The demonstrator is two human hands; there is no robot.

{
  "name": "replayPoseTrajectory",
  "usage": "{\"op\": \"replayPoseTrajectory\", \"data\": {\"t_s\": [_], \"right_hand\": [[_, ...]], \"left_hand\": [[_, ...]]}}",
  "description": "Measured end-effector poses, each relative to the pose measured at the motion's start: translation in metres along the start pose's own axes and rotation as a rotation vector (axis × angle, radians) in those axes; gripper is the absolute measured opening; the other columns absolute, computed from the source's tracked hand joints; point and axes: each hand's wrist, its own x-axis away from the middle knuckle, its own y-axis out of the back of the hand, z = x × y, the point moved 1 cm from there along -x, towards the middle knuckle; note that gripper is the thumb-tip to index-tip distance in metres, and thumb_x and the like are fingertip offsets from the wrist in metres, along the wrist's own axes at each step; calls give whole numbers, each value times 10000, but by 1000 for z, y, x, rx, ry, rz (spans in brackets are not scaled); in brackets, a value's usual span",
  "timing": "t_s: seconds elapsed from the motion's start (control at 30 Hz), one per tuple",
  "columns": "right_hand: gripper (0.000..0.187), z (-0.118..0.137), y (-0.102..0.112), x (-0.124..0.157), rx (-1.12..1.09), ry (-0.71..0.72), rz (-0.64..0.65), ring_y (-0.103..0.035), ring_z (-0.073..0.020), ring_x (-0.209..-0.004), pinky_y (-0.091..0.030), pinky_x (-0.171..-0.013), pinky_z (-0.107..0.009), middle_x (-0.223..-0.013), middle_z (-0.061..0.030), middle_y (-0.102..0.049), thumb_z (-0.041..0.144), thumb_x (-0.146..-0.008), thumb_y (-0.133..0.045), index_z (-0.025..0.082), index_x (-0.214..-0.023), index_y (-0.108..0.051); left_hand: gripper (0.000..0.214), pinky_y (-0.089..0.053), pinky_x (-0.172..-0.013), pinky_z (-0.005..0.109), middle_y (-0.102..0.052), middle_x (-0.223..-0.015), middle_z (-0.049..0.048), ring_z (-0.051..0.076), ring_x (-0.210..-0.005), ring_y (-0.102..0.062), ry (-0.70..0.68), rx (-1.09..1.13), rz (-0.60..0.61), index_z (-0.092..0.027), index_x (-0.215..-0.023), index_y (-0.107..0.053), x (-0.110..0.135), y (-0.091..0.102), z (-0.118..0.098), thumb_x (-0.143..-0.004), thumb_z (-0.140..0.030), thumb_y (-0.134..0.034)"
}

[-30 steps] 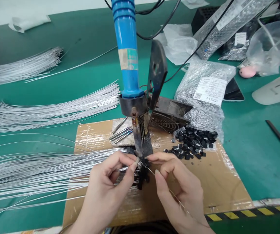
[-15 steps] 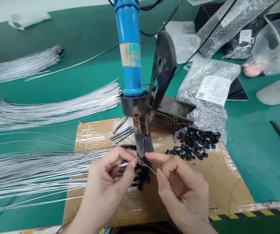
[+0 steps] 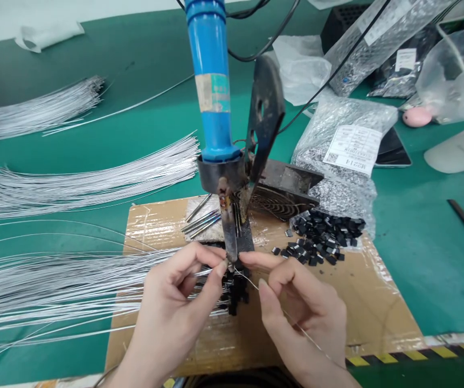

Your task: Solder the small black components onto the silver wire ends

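A blue-handled soldering iron (image 3: 211, 81) is held in a black metal stand (image 3: 264, 116), its thick tip (image 3: 229, 231) pointing down. Close by the tip, my left hand (image 3: 179, 302) is closed, thumb and forefinger pinching the end of a thin grey-white wire; the exact end is too small to make out. My right hand (image 3: 304, 307) is closed around a thin strand of solder wire (image 3: 251, 284), which runs from the iron's tip back through the fingers. Its forefinger reaches out beside the tip. Below the fingertips lie several black connector pieces (image 3: 236, 296), partly hidden by my left hand.
Cardboard (image 3: 373, 312) lies under the work. Bundles of grey-white wires (image 3: 94, 178) spread leftward. Right of the stand are a fan-like black part (image 3: 284, 199), loose small black pieces (image 3: 316, 237) and a labelled bubble-wrap bag (image 3: 345, 118). A black cable (image 3: 332, 75) crosses behind.
The iron's handle and stand have shifted slightly left at the top. Both hands stay almost in place at the tip, with the solder wire still touching there.
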Motion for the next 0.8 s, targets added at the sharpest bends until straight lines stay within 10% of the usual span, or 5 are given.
{"op": "replayPoseTrajectory", "data": {"t_s": [0.8], "right_hand": [[225,0,-1,0,56,28,-19,-809,-214,-966,-612,-833,-294,-1206,-88,-808,141,-950,-643,224,-758,-559]], "left_hand": [[139,-487,-654,154,-711,-801,-17,109,-726,-654,-20,-40,-3,-213,-814,-719,0,1,3,-927,-136,-692]]}}
